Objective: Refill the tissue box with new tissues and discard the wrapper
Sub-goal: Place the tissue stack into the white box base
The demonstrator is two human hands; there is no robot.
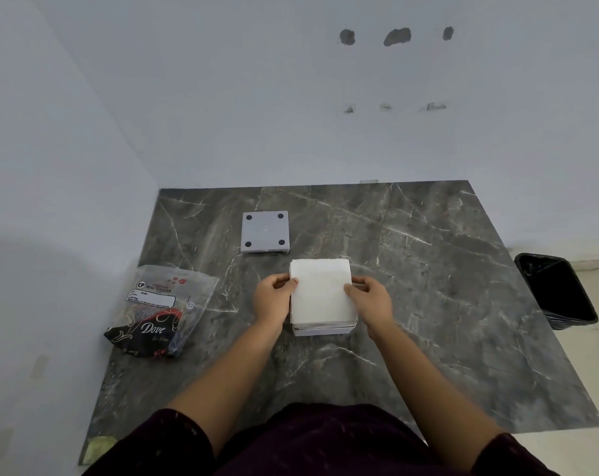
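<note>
A white stack of tissues (pixel 320 292) sits on top of the white tissue box (pixel 323 329) in the middle of the dark marble table (pixel 445 286); only the box's near rim shows beneath the stack. My left hand (pixel 274 298) grips the stack's left edge and my right hand (pixel 370 298) grips its right edge. The box's grey base plate (pixel 265 231), with four black feet facing up, lies farther back on the table. The empty clear plastic wrapper (pixel 160 310) with black and red print lies at the table's left side.
A black bin (pixel 555 290) lined with a black bag stands on the floor off the table's right edge. White walls close the left and far sides. A yellowish scrap (pixel 100 446) lies at the near left corner.
</note>
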